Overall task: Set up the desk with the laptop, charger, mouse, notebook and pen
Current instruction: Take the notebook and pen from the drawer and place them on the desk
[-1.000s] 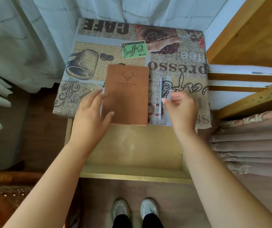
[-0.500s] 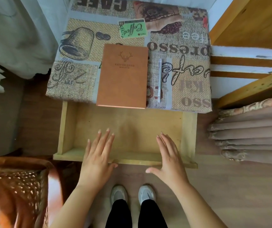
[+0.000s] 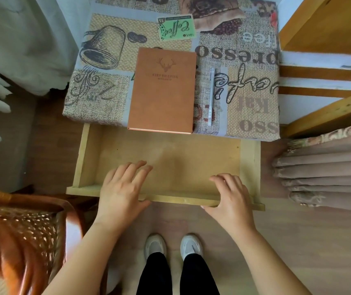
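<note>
Left hand (image 3: 123, 188): fingers together and stretched flat, reaching over the front board of the open drawer (image 3: 166, 165), thumb pressed against the board's outer face; holds nothing.
Right hand (image 3: 229, 194): fingers slightly apart and curled over the top of the same front board, thumb on the outer face, gripping the board.
Drawer: pale bare wood, pulled out toward the person, nothing visible inside.
Notebook (image 3: 162, 90): tan cover stamped with a deer head, closed and flat on the desk (image 3: 98, 96), just behind the drawer, its near edge overhanging the drawer's back.
Pen (image 3: 211, 95): pale and slim, lying lengthwise just right of the notebook, apart from it, behind the drawer.
Desk: covered by a coffee-print cloth.
Wicker chair (image 3: 21, 231): left of the drawer, near the person.
Shoes (image 3: 173, 246): white pair on the wooden floor, in front of the drawer.
</note>
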